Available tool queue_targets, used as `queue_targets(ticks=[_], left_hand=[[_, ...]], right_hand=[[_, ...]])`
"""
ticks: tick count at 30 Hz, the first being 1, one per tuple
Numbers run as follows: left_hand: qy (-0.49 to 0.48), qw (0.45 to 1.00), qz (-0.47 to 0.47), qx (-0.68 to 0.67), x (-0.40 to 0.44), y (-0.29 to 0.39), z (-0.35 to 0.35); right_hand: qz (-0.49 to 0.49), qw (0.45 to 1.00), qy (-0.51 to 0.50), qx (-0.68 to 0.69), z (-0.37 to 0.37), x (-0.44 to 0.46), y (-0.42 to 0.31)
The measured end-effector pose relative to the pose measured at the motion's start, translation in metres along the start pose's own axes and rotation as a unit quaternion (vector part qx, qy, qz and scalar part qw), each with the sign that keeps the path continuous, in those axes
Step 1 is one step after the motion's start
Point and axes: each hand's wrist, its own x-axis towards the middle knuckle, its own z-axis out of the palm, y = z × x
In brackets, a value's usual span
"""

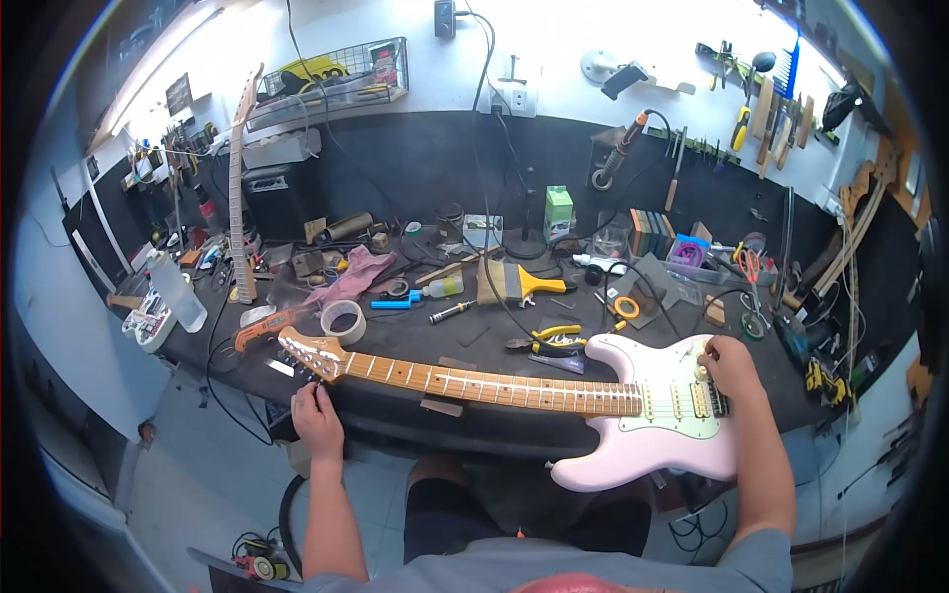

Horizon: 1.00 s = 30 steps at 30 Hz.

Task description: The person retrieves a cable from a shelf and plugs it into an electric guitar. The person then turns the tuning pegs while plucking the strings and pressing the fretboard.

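A pale pink electric guitar (pixel 593 470) lies face up along the front of the bench, its maple neck (pixel 474 385) pointing left. Its headstock (pixel 312 356) is at the left end, with tuning pegs along the near side. My left hand (pixel 317 423) is closed there, fingertips pinched at a tuning peg. At the other end, my right hand (pixel 730 368) reaches over the body with bent fingers at a control knob on the pale pickguard (pixel 657 423). My right forearm covers part of the body and bridge. A small block (pixel 442 406) sits under the neck.
Behind the guitar lie pliers (pixel 559 341), a wide brush (pixel 514 284), a tape roll (pixel 343 321) and a pink cloth (pixel 354 275). A loose guitar neck (pixel 237 188) stands upright at left. Tools hang on the wall; scissors (pixel 750 267) stand at right.
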Motion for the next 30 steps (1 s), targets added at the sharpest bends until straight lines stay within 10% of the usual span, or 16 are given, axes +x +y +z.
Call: queue_targets(ticks=[6,16,30], left_hand=[[0.002,1.0,-0.024,-0.005,0.002,0.006,0.001],[-0.08,0.938,-0.301,-0.149,0.029,0.03,-0.016],[-0.076,0.924,-0.331,-0.177,0.03,0.033,-0.016]], right_hand=[[0.101,0.994,-0.048,-0.02,-0.007,0.006,-0.011],[-0.125,0.969,0.014,0.214,0.021,-0.058,-0.07],[-0.079,0.962,-0.018,0.261,0.018,-0.053,-0.061]])
